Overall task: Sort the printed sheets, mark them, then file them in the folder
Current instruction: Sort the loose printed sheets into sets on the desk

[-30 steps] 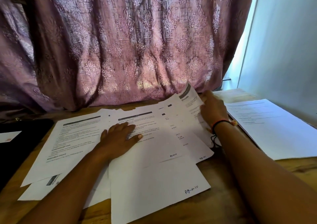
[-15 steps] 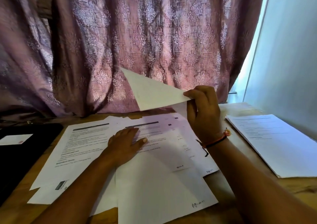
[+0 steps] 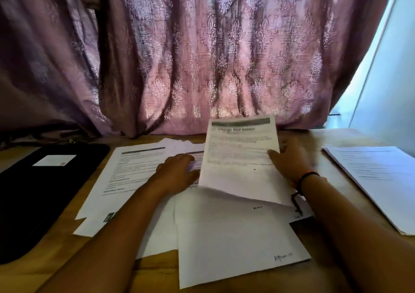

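Note:
Several printed sheets (image 3: 226,236) lie fanned out on the wooden table (image 3: 318,243), some with handwritten page marks in their lower right corners. My left hand (image 3: 177,171) rests flat on the sheets at the centre, fingers straight. My right hand (image 3: 289,160) holds one printed sheet (image 3: 240,156) by its right edge, thumb on the front; the sheet stands tilted up, printed side toward me, its lower edge above the pile. A black folder (image 3: 40,191) with a white label lies at the left.
A separate stack of printed pages (image 3: 377,180) lies at the right side of the table. A purple patterned curtain (image 3: 202,57) hangs right behind the table. A pale wall (image 3: 393,79) stands at the right.
My right hand took a sheet from the back of the pile, lifted it high and turned it over; it now comes down face up over the pile. My left hand stayed put.

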